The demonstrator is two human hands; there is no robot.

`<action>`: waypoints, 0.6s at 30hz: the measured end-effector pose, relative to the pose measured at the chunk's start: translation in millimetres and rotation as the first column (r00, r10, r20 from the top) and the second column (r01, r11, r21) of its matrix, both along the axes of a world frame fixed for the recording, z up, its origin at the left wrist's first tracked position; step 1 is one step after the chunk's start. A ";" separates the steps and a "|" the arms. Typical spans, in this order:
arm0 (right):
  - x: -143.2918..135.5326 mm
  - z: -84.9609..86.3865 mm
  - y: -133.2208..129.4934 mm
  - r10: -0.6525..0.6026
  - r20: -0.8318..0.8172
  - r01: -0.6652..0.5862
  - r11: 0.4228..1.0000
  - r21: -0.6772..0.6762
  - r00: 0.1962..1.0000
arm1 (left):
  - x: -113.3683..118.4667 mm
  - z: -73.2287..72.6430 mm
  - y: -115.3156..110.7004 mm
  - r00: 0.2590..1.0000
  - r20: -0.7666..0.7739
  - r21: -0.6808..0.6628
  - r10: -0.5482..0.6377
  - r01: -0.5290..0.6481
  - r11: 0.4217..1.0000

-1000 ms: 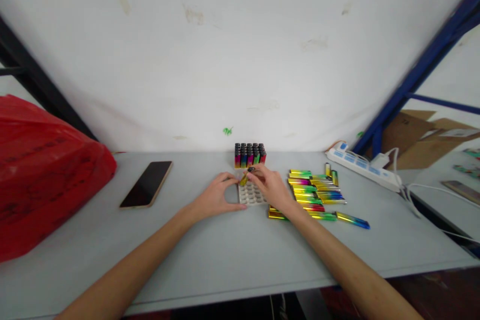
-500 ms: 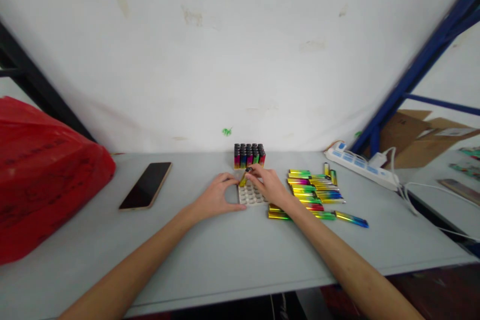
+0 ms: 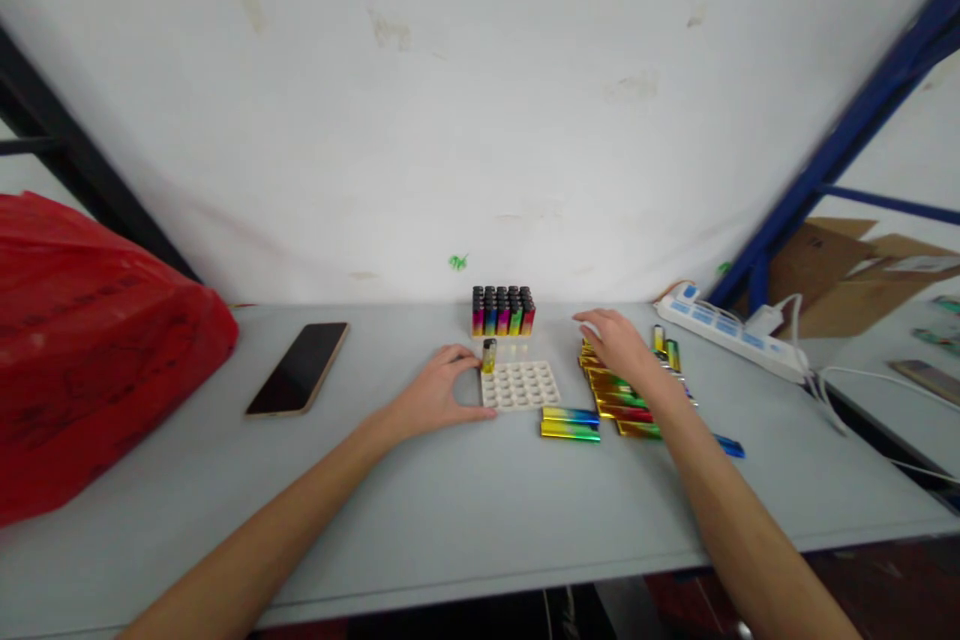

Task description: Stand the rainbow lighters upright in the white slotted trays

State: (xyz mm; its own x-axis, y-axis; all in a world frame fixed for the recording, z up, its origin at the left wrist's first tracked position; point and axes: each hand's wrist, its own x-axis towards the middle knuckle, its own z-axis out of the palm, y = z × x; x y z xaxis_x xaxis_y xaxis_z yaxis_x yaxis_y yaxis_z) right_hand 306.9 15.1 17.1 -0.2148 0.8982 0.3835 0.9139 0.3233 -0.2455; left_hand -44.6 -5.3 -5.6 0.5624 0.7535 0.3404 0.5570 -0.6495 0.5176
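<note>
The white tray [image 3: 517,404], with rows of round holes, lies flat on the table. At its left side my left hand [image 3: 431,398] grips it, forefinger by the back corner and thumb by the front one. One yellow lighter [image 3: 489,356] stands upright in the tray's back left corner. My right hand [image 3: 619,352] is held over a pile of shiny multicoloured lighters [image 3: 609,394], fingers apart and nothing visible in them; it partly hides the pile. Behind the tray, a block of upright lighters [image 3: 503,312] with black tops stands in tight rows.
Two lighters [image 3: 570,423] lie in front of the tray. A phone [image 3: 298,369] rests on the left, beside a red plastic bag [image 3: 105,350]. On the right are a white power strip [image 3: 724,332] with cables and a cardboard box [image 3: 814,270]. A wall closes off the back.
My right hand has let go of the yellow lighter, which now stands in the tray, and has moved right over the pile. My left hand stays at the tray.
</note>
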 end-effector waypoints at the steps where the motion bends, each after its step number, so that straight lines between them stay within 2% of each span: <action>1: 18.0 -0.4 1.8 -0.070 0.045 0.072 0.997 -0.028 0.996 | -0.2 -0.3 0.1 1.000 -0.003 -0.001 0.000 0.000 1.000; 3: 45.2 -1.9 3.7 -0.126 0.074 0.134 0.985 -0.110 0.989 | -0.6 -0.7 0.2 1.000 -0.005 0.001 -0.003 0.003 1.000; 5: 59.3 -3.5 4.4 -0.111 0.049 0.119 0.972 -0.201 0.993 | -0.8 -1.0 0.2 1.000 -0.001 0.005 -0.003 0.003 1.000; 11: 60.4 -4.6 7.7 -0.021 -0.028 0.012 0.954 -0.298 0.999 | -1.1 0.3 -0.2 1.000 -0.003 0.000 -0.004 0.004 1.000; 13: 58.6 -4.3 7.4 -0.013 -0.021 0.007 0.956 -0.292 1.000 | -1.3 0.8 -0.3 1.000 -0.004 -0.004 -0.006 0.006 1.000; 15: 55.5 -3.3 5.4 -0.035 -0.043 0.024 0.973 -0.231 0.998 | -1.5 1.1 -0.3 1.000 -0.007 -0.005 -0.006 0.006 1.000; 18: 43.6 1.4 0.3 -0.076 -0.232 0.048 0.992 -0.121 0.970 | -1.4 1.5 -0.4 1.000 -0.010 -0.007 -0.008 0.008 1.000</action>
State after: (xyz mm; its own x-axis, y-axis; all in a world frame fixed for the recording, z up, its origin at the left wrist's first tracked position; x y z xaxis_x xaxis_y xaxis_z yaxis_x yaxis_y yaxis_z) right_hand 350.5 15.4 18.5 -0.0730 0.9474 0.3115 0.8430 0.2255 -0.4883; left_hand -45.9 -5.6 -4.1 0.5718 0.7513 0.3294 0.5572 -0.6504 0.5163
